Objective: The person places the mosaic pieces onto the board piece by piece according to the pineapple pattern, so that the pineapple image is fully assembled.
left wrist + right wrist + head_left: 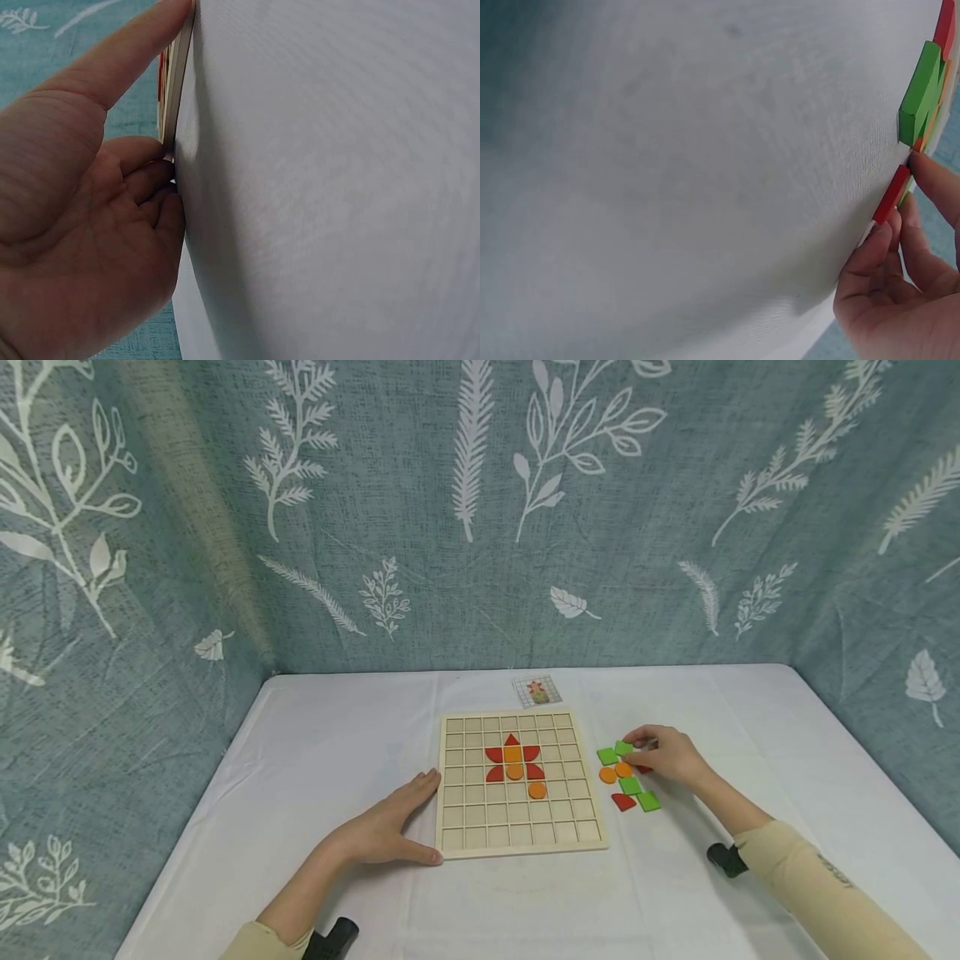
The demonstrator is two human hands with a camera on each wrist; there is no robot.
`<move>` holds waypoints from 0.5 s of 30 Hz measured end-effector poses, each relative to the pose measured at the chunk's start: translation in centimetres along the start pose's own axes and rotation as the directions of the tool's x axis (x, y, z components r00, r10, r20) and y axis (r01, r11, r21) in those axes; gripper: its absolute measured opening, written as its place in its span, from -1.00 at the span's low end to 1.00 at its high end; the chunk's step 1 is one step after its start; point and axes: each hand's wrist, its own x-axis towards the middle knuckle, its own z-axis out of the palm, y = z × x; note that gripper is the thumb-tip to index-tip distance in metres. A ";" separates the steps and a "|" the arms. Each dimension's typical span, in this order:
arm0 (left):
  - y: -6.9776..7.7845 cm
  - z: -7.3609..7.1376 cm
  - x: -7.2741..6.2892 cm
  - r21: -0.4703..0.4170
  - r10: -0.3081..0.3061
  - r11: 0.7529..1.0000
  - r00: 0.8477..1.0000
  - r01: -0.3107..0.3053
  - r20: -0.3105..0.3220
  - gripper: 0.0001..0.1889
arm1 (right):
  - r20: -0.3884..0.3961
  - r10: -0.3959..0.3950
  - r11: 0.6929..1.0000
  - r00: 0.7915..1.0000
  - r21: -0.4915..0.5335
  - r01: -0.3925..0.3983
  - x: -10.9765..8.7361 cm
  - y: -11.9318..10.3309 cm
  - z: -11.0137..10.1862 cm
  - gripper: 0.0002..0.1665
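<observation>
A wooden grid board (465, 837) lies on the table with red, orange and yellow-orange pieces set in a flower shape at its middle. One orange disc (537, 790) sits lower right of that flower. My left hand (386, 827) rests along the board's left side, thumb at the near corner and fingers stretched towards the edge. To the right of the board my right hand (667, 755) pinches a small green square tile (623, 748) between thumb and forefinger, low at the table. A red piece (892, 195) lies close under its curled fingers.
Beside the board lie loose pieces: green squares (648, 802), orange discs (607, 775) and a red piece (623, 802). A small pattern card (551, 690) with a flower picture lies behind the board. A patterned blue-green curtain (420, 510) surrounds the white table (337, 718).
</observation>
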 end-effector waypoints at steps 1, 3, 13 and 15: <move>0.0 0.0 0.0 -0.001 0.000 1.000 1.000 0.000 0.001 0.18 | -0.003 -0.002 1.000 1.000 -0.001 0.002 0.0 0.0 0.0 -0.59; 0.1 -0.1 0.0 -0.002 0.000 1.000 1.000 0.000 0.002 0.18 | -0.007 -0.004 1.000 1.000 -0.005 0.004 0.0 0.0 0.0 -0.59; 0.0 -0.1 0.1 -0.001 -0.002 1.000 1.000 0.002 0.003 0.18 | -0.020 0.003 1.000 1.000 -0.003 -0.003 -0.1 -0.1 0.1 -0.59; 0.0 -0.1 0.1 0.001 -0.002 1.000 1.000 0.002 0.004 0.18 | -0.021 0.000 1.000 1.000 -0.004 0.000 -0.1 -0.1 0.1 -0.59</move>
